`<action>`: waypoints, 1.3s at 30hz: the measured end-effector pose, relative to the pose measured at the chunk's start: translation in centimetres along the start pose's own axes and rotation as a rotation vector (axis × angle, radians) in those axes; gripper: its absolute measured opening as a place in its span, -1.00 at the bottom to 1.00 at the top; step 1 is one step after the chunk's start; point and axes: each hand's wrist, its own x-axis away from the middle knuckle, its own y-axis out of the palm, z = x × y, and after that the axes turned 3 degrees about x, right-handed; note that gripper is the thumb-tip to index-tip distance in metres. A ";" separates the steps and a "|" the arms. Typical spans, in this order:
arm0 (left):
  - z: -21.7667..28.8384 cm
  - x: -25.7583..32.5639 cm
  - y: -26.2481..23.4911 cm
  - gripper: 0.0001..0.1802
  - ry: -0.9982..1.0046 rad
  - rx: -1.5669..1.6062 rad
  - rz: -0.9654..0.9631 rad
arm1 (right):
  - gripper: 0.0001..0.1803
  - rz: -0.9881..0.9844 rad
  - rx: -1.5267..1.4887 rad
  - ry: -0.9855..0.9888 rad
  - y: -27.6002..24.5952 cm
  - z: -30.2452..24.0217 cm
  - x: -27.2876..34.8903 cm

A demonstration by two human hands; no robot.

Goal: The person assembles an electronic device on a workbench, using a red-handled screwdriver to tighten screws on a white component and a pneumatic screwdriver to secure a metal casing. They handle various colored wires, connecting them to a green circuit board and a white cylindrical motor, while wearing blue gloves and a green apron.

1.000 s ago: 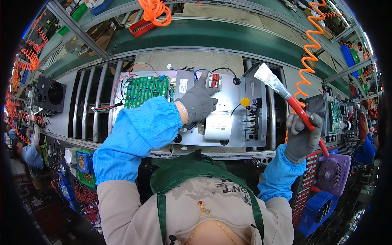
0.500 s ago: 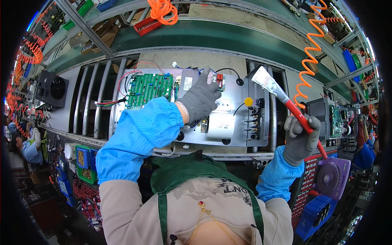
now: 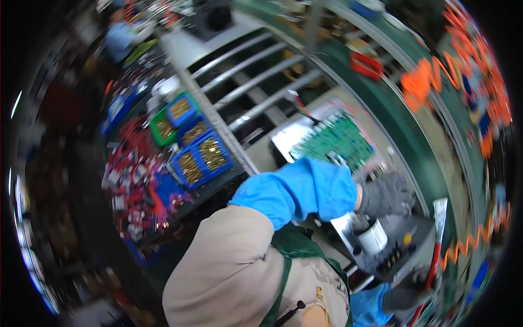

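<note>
Left hand: beside circuit board, finger spread unclear. Right hand: well apart, fingers round brush, best held steady.

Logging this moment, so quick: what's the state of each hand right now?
Left hand: over the metal chassis; too blurred to tell if open or closed.
Right hand: closed around a red-handled brush.

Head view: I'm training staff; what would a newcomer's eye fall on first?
Probably the bright blue fabric sleeve mid-picture, leading to the grey-gloved left hand near the green circuit board. Lower right, the grey-gloved right hand grips a red-handled, pale-headed tool. Bright orange coiled hose stands out upper right.
</note>
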 end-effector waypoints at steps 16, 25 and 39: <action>7.2 56.5 -28.1 -0.76 -1.758 -1.073 0.723 | -0.60 -1.008 -0.334 0.164 34.6 8.3 6.3; 8.2 61.9 -37.6 -0.62 -2.684 -0.968 -0.143 | -0.57 -1.024 -0.205 0.343 43.2 9.7 10.9; 11.0 64.4 -47.5 -0.53 -2.358 -0.950 -0.114 | -0.73 -1.358 -0.105 0.534 58.5 14.6 20.0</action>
